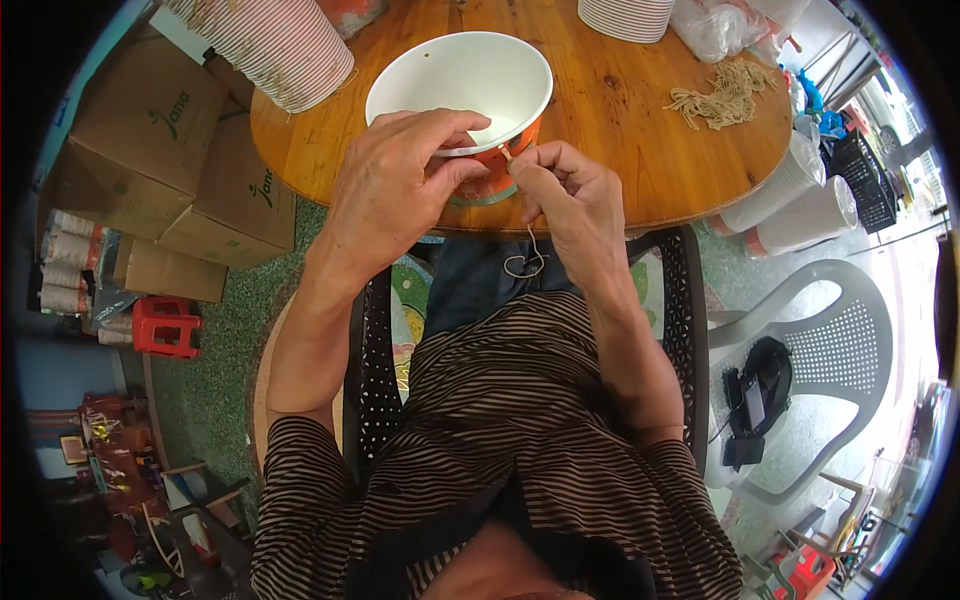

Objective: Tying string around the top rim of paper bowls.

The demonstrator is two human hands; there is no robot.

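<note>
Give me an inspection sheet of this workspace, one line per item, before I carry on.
Surface: glossy brown wooden table.
Work items: round bucket, white inside, orange outside; thin beige cord, hanging loose below.
Clutter: tall stack of white containers, tangled beige strands, clear plastic bag.
Grips: left grip straddling bucket's rim; right grip pinching cord beside it.
Cables: nothing clearly seen.
Surroundings: brown cardboard boxes, red plastic stool, grey plastic chair.

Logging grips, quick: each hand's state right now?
Left hand: partly open, straddling the near rim of the white bucket.
Right hand: closed, pinching a thin string.
</note>
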